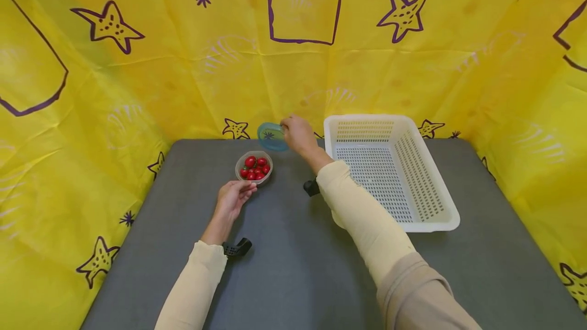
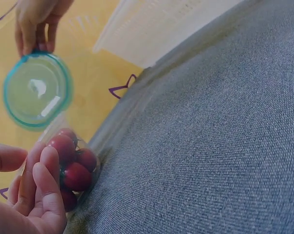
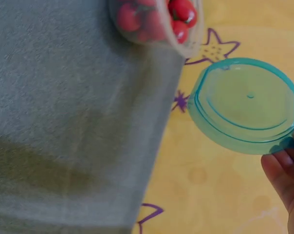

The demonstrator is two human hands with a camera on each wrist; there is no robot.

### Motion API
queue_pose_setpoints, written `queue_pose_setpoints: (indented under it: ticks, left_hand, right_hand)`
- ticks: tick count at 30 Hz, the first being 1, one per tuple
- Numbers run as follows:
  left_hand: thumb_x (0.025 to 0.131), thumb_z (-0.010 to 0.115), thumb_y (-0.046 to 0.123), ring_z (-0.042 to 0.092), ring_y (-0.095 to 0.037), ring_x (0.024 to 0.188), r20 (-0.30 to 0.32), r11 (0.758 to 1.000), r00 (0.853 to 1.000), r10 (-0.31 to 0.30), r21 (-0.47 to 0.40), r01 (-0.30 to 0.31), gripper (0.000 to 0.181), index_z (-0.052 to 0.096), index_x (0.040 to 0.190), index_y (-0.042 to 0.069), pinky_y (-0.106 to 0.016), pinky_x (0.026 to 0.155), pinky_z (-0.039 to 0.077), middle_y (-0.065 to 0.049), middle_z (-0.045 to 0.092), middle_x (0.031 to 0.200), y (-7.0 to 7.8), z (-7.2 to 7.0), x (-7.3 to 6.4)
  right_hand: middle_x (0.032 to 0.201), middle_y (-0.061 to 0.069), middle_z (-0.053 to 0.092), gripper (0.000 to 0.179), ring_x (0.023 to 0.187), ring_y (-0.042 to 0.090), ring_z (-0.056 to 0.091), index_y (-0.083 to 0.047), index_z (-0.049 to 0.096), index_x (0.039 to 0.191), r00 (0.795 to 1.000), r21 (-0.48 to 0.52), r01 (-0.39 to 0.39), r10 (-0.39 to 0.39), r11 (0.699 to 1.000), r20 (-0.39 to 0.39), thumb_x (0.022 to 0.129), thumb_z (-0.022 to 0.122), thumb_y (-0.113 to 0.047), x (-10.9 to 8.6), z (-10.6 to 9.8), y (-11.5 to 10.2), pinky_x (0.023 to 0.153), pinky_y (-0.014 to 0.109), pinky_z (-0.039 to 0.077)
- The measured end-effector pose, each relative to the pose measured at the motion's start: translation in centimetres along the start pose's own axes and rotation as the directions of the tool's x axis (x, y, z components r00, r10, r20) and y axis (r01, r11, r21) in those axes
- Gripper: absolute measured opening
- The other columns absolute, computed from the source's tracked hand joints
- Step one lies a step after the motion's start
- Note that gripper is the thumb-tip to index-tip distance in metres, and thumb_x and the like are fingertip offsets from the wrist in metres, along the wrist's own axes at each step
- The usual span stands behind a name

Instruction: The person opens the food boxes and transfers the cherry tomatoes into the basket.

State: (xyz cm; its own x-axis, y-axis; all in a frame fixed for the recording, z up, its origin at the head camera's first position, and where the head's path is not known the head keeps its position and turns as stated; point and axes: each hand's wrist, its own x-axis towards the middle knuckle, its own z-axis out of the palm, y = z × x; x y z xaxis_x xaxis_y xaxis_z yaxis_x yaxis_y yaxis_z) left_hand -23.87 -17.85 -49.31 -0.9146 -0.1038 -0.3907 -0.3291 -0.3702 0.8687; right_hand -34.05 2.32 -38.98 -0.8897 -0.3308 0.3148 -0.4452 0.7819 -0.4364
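Head view before us, we are seeing both hands working toward the far side of the grey tabletop (image 1: 284, 269). Our right hand (image 1: 298, 135) is pinching the edge of a see-through blue-green lid (image 1: 270, 137) with thumb and fingers, and the lid is hanging in the air, beyond and slightly right of a clear bowl (image 1: 238, 166), apart from it. Our left hand (image 1: 233, 198) is lying at the bowl's near side, its fingers bending loosely and its thumb standing apart; we cannot tell whether the fingertips are pressing on the rim. The uncovered bowl is standing upright on the tabletop, left of the middle, and is holding a cluster of small red tomatoes (image 1: 257, 171). Farther out, a white perforated basket (image 1: 435, 226) is standing to the right, partly behind our right sleeve (image 1: 367, 223). A black mount (image 1: 238, 247) is jutting out by our left wrist. Around the tabletop, yellow cloth (image 1: 293, 80) is hanging, showing purple starfish, and one dark spiky print is showing through the lid
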Motion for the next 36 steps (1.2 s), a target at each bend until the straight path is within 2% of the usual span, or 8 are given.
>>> queue_pose_setpoints:
  ticks: [7,13,16,22,26,29,32,36]
  left_hand:
    - [0.097,0.052,0.005,0.069,-0.006,0.063,-0.024,1.0,1.0,0.016,0.009,-0.016,0.007,0.047,0.102,0.004,-0.017,0.064,0.053,0.006,0.07,0.066,-0.1,0.0,0.0]
    - [0.097,0.052,0.003,0.069,-0.006,0.063,-0.025,1.0,1.0,0.013,0.008,-0.013,0.006,0.047,0.1,0.004,-0.017,0.064,0.053,0.005,0.07,0.066,-0.2,0.0,-0.2]
    - [0.097,0.053,0.004,0.069,-0.006,0.063,-0.024,1.0,1.0,0.016,0.01,-0.016,0.006,0.048,0.099,0.004,-0.017,0.064,0.054,0.005,0.07,0.066,-0.2,0.0,-0.2]
    - [0.097,0.054,0.005,0.069,-0.006,0.064,-0.032,1.0,0.999,0.011,0.025,-0.01,0.008,0.047,0.1,0.005,-0.018,0.066,0.054,0.006,0.07,0.068,0.0,0.0,-0.1]
    - [0.097,0.054,0.005,0.069,-0.006,0.064,-0.036,1.0,0.999,0.006,0.028,-0.005,0.009,0.046,0.101,0.005,-0.018,0.066,0.054,0.006,0.07,0.068,0.1,0.0,0.0]
    - [0.097,0.054,0.005,0.069,-0.006,0.065,-0.033,1.0,0.999,0.005,0.029,-0.004,0.01,0.046,0.102,0.006,-0.018,0.066,0.054,0.006,0.07,0.068,0.1,0.1,0.0]
    - [0.097,0.054,0.006,0.069,-0.006,0.066,-0.028,0.999,1.0,0.008,0.036,-0.007,0.009,0.046,0.101,0.006,-0.018,0.067,0.055,0.006,0.07,0.069,0.1,0.0,-0.1]
    - [0.097,0.054,0.006,0.069,-0.006,0.066,-0.029,0.999,1.0,0.008,0.037,-0.007,0.008,0.047,0.1,0.007,-0.019,0.069,0.055,0.006,0.07,0.069,0.0,0.0,0.0]
  right_hand:
    - [0.111,0.014,0.07,0.028,0.106,0.03,0.064,-0.005,0.072,0.113,0.999,-0.051,-0.028,0.03,0.998,0.032,0.098,0.048,-0.005,0.0,1.5,1.4,0.095,0.039,0.051]
    - [0.121,0.011,0.068,0.033,0.115,0.027,0.062,-0.007,0.07,0.118,0.982,-0.062,-0.156,0.161,0.986,0.099,0.093,0.049,0.0,0.2,2.6,2.2,0.099,0.038,0.05]
    - [0.122,0.011,0.068,0.034,0.114,0.027,0.062,-0.007,0.069,0.118,0.972,-0.069,-0.186,0.194,0.98,0.131,0.091,0.05,0.0,0.2,2.7,2.5,0.097,0.039,0.052]
    - [0.113,0.01,0.07,0.033,0.099,0.024,0.063,-0.009,0.073,0.11,0.959,-0.089,-0.215,0.227,0.973,0.167,0.09,0.049,0.001,0.4,2.7,3.0,0.086,0.036,0.053]
    - [0.094,0.01,0.067,0.025,0.081,0.023,0.053,-0.007,0.073,0.097,0.954,-0.095,-0.227,0.241,0.969,0.179,0.088,0.051,-0.001,0.4,2.8,3.0,0.07,0.033,0.045]
    - [0.086,0.01,0.063,0.021,0.076,0.023,0.049,-0.007,0.072,0.09,0.945,-0.1,-0.254,0.269,0.962,0.187,0.088,0.052,-0.002,0.4,2.8,2.9,0.066,0.033,0.041]
    - [0.091,0.011,0.066,0.021,0.079,0.024,0.055,-0.008,0.073,0.094,0.935,-0.109,-0.279,0.295,0.954,0.196,0.09,0.052,-0.004,0.4,2.9,2.9,0.069,0.034,0.048]
    - [0.11,0.009,0.07,0.026,0.096,0.026,0.063,-0.01,0.072,0.11,0.922,-0.113,-0.309,0.326,0.945,0.207,0.092,0.054,-0.006,0.4,2.9,2.9,0.086,0.039,0.054]
